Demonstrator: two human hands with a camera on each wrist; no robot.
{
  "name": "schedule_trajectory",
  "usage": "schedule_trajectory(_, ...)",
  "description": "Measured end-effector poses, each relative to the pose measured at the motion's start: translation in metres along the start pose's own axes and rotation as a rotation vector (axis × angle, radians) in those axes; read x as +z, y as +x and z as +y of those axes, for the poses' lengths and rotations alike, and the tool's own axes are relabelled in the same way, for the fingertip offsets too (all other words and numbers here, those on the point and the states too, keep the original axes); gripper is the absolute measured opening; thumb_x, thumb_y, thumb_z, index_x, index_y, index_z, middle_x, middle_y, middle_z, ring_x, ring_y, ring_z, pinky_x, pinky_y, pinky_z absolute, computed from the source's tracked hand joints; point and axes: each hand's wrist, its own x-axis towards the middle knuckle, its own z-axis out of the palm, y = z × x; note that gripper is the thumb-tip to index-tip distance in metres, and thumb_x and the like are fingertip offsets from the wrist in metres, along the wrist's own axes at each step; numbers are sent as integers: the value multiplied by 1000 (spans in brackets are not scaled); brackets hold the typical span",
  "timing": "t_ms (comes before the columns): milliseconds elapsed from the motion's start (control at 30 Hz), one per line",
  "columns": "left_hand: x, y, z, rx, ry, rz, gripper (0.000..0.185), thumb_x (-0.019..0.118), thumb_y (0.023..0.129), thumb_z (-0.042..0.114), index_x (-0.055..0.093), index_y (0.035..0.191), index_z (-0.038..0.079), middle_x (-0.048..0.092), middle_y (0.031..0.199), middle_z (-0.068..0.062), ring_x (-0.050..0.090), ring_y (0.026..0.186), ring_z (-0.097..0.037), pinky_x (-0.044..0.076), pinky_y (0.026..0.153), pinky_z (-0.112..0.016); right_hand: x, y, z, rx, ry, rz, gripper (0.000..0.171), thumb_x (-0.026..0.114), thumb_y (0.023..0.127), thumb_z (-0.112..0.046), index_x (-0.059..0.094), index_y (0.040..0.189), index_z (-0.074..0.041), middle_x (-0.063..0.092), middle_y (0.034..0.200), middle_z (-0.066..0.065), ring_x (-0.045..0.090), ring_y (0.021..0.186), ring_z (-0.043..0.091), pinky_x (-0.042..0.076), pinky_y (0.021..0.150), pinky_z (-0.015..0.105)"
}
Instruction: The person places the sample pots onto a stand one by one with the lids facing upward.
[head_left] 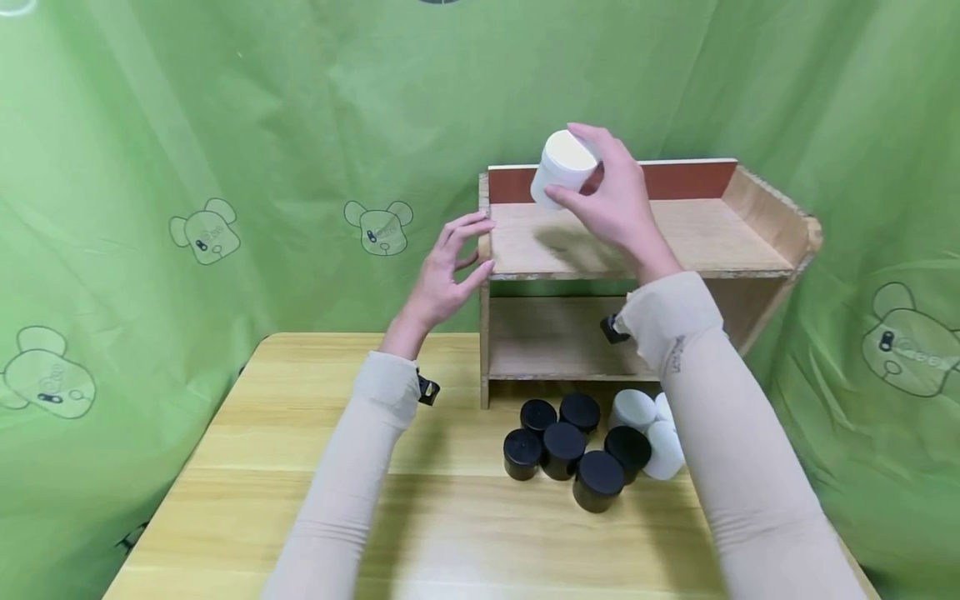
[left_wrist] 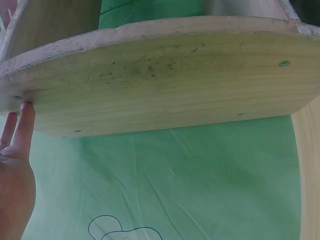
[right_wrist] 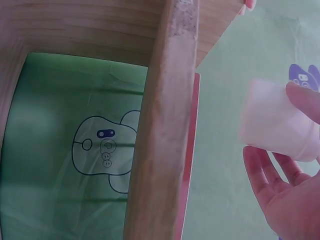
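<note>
A white lidded jar [head_left: 558, 179] is gripped between the thumb and fingers of my right hand [head_left: 618, 196], held in the air over the top shelf [head_left: 720, 237] of a wooden rack. The right wrist view shows the same jar [right_wrist: 275, 120] beyond the shelf's front edge, with my fingers [right_wrist: 260, 175] on its side. My left hand [head_left: 442, 271] touches the left side panel [head_left: 484, 242] of the rack, fingers spread and fairly straight. In the left wrist view two fingers [left_wrist: 24, 130] rest against that panel's outer face [left_wrist: 165, 85].
In front of the rack several black-lidded jars [head_left: 562, 446] stand on the wooden table [head_left: 315, 467]. White jars [head_left: 633, 408] stand at their right, partly hidden by my right sleeve. The rack's lower shelf [head_left: 555, 337] lies below. A green curtain [head_left: 300, 125] hangs behind.
</note>
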Motion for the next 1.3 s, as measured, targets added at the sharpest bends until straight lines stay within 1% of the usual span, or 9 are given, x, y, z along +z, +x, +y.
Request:
schedule_trajectory(133, -2, -1, 0, 4, -2, 7, 53, 64, 101, 18, 47, 151, 17, 34, 164, -3, 39, 150, -28, 53, 113, -38, 8, 14, -5, 9, -36, -16, 79, 82, 89, -25, 43, 157, -26, 53, 145, 8, 52, 115, 16, 56, 96, 29)
schedule_trajectory(300, -3, -2, -1, 1, -1, 7, 53, 63, 101, 18, 46, 151, 16, 34, 165, -3, 40, 150, -28, 53, 113, -36, 19, 27, -10, 36, -38, -33, 79, 80, 90, -23, 40, 158, -24, 50, 148, 8, 53, 121, 18, 57, 104, 32)
schedule_trajectory(367, -3, -2, -1, 1, 1, 8, 54, 64, 101, 18, 46, 151, 16, 34, 165, -3, 40, 150, -28, 53, 113, -34, 23, 31, -11, 37, -59, -37, 79, 80, 90, -24, 40, 159, -24, 50, 149, 8, 52, 125, 20, 53, 109, 33)
schedule_trajectory(500, -3, -2, -2, 7, -4, 17, 54, 64, 100, 18, 47, 151, 16, 34, 165, -2, 40, 150, -26, 53, 113, -37, 33, 37, -12, 44, -107, -46, 80, 80, 91, -26, 39, 159, -25, 50, 151, 9, 49, 134, 22, 43, 116, 36)
schedule_trajectory(567, -2, -2, -2, 13, -6, 18, 54, 64, 100, 18, 47, 151, 17, 34, 165, -1, 40, 150, -26, 53, 113, -38, 37, 39, -12, 49, -111, -50, 80, 80, 91, -25, 39, 159, -25, 50, 151, 9, 48, 136, 24, 42, 118, 38)
schedule_trajectory(867, 3, -2, -2, 20, -14, 19, 53, 64, 100, 17, 47, 151, 16, 34, 164, -3, 40, 149, -29, 54, 113, -40, 56, 41, -5, 67, -132, -90, 82, 80, 91, -26, 36, 160, -26, 49, 151, 13, 49, 137, 29, 44, 118, 45)
schedule_trajectory(1067, 4, -2, -1, 15, -24, 22, 53, 64, 100, 16, 47, 150, 16, 34, 165, -4, 41, 149, -29, 54, 112, -49, 64, 38, 2, 76, -135, -98, 82, 80, 90, -25, 37, 160, -24, 51, 148, 16, 51, 133, 32, 45, 117, 48)
schedule_trajectory(1133, 4, -2, -1, 12, -20, 22, 53, 64, 100, 16, 47, 151, 15, 34, 165, -4, 41, 149, -30, 54, 112, -48, 67, 37, 5, 83, -127, -100, 82, 80, 90, -24, 37, 160, -24, 51, 147, 16, 52, 133, 33, 45, 117, 47)
schedule_trajectory(1300, 6, -3, -1, 2, 1, 22, 53, 64, 101, 16, 46, 151, 17, 33, 165, -3, 41, 149, -28, 53, 113, -34, 72, 34, 12, 84, -117, -101, 80, 80, 91, -23, 39, 159, -22, 51, 148, 16, 51, 134, 33, 44, 118, 48)
